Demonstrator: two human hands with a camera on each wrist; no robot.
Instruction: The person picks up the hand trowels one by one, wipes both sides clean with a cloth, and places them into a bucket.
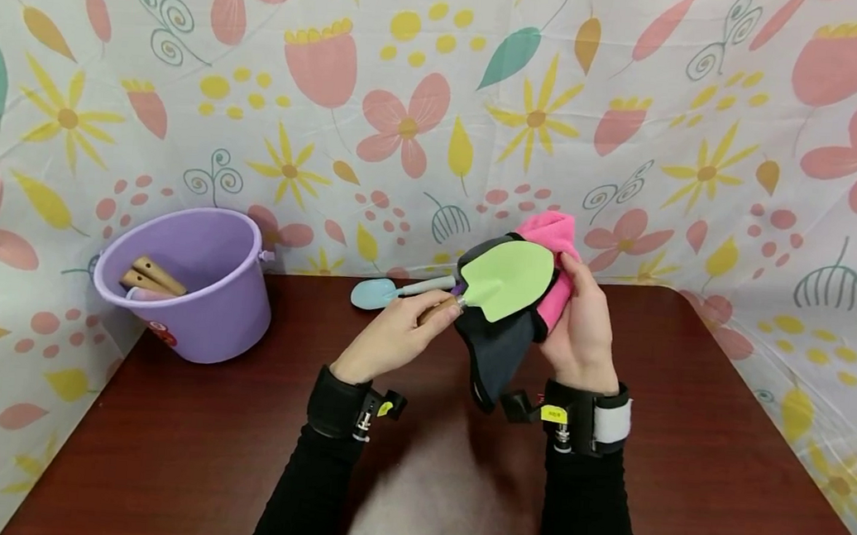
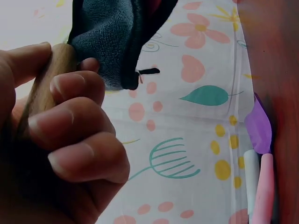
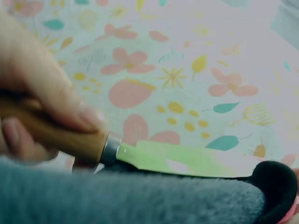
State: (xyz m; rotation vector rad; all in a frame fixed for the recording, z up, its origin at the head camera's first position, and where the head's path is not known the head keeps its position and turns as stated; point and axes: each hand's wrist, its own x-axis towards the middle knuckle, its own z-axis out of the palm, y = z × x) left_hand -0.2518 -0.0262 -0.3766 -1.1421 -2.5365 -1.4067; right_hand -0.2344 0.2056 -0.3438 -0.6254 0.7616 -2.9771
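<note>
My left hand (image 1: 413, 328) grips the wooden handle (image 2: 46, 79) of a small garden trowel with a light green blade (image 1: 510, 277). The blade lies face up against a dark grey and pink cloth (image 1: 501, 347), which has black edging. My right hand (image 1: 584, 332) holds that cloth from the right side, with the thumb over its pink part (image 1: 550, 230). In the right wrist view the green blade (image 3: 182, 158) appears edge-on, just above the grey cloth (image 3: 140, 200). Most of my right hand's fingers are hidden behind the cloth.
A purple bucket (image 1: 238, 320) stands at the left with wooden handles (image 1: 155, 273) inside. Behind my left hand, a light blue toy shovel (image 1: 374, 294) lies by the table's back edge. The left wrist view shows a purple blade (image 2: 259, 126) and a pink handle (image 2: 265, 186).
</note>
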